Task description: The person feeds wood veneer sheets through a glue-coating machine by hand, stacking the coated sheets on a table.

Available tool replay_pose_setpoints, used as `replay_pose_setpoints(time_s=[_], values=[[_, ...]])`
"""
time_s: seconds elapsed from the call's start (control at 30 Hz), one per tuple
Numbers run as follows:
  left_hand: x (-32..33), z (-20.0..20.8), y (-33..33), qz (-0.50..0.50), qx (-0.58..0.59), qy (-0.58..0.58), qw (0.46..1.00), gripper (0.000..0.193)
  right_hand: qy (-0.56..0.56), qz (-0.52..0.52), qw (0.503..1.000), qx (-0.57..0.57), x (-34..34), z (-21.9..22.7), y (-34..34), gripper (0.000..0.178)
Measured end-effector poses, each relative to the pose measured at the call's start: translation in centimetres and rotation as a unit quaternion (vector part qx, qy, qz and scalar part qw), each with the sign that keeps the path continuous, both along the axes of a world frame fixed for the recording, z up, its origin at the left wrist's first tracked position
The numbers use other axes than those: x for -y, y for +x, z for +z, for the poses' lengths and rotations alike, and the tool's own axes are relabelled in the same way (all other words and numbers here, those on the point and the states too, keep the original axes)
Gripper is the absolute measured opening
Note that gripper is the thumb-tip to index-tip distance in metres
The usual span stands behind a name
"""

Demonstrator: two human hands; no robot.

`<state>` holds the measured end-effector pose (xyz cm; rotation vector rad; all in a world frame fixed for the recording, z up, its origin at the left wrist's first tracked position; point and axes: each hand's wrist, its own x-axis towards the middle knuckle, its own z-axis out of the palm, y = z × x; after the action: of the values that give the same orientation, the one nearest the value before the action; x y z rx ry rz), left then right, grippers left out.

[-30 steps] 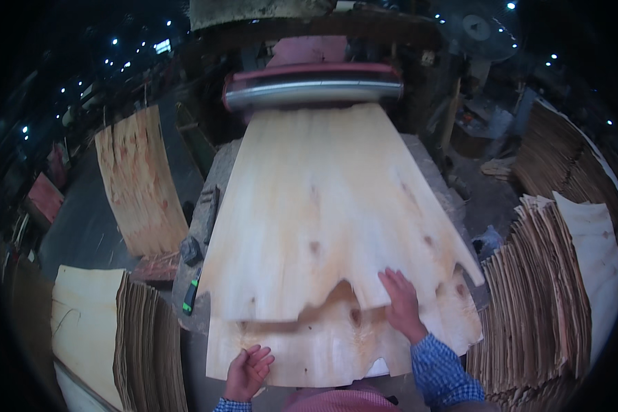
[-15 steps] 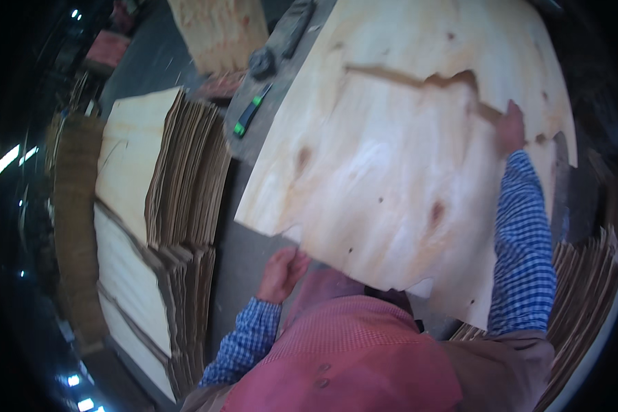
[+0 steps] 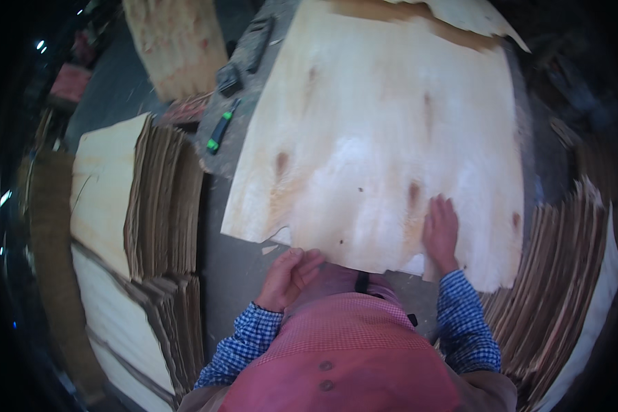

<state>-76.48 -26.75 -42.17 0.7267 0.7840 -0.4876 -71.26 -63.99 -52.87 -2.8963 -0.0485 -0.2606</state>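
A large pale wood veneer sheet [image 3: 371,144], with brown knots and a ragged, notched near edge, lies in front of me. My right hand [image 3: 441,232] rests flat on its near right part, fingers stretched out. At the near edge, left of the middle, is my left hand [image 3: 288,279]. Its fingers are loosely bent and apart, with the tips by the edge; whether they touch it is unclear. Towards the far end a torn opening in the sheet shows a browner strip [image 3: 453,31]. Beside the left notch is a small veneer chip [image 3: 270,250].
Stacked veneer sheets [image 3: 165,206] stand at the left, and another veneer stack [image 3: 549,275] is at the right. A green and black utility knife [image 3: 220,130] lies on the worn bench [image 3: 216,163], near a dark block [image 3: 229,80]. Farther left stands a knotty board [image 3: 175,44].
My right hand has come back from the sheet's far right part to its near part. The veneer's torn opening now lies farther away. The left hand stays by the near edge, its fingers more spread.
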Motion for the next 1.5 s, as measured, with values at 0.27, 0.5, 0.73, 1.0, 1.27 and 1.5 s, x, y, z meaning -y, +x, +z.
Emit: replay_pose_setpoints(time_s=[0.27,0.5,0.73,1.0,1.27,1.5], values=[[-4.9,-10.0,-0.8,-0.043,-0.040,-0.022,0.998,0.021,0.007,-0.035,0.995,-0.092,-2.7,3.7,-12.1,0.073],[-3.6,-3.4,-0.8,0.022,0.007,-0.060,0.998,0.017,0.036,-0.043,0.995,-0.088,-4.5,5.2,-13.3,0.076],[-4.4,-5.3,4.5,-0.186,0.156,-0.046,0.969,0.017,0.038,-0.002,0.999,-0.033,-6.7,8.4,-11.2,0.078],[-2.6,3.6,-2.0,-0.150,0.224,0.089,0.959,0.047,0.063,-0.006,0.997,-0.032,-7.4,13.5,-13.7,0.081],[-0.1,2.8,6.6,-0.087,0.279,-0.133,0.947,0.034,0.065,0.007,0.997,0.044,-3.4,13.7,-2.1,0.078],[-2.6,-0.6,1.6,-0.017,0.115,0.019,0.993,0.031,0.058,0.039,0.995,0.072,2.9,6.8,14.8,0.071]])
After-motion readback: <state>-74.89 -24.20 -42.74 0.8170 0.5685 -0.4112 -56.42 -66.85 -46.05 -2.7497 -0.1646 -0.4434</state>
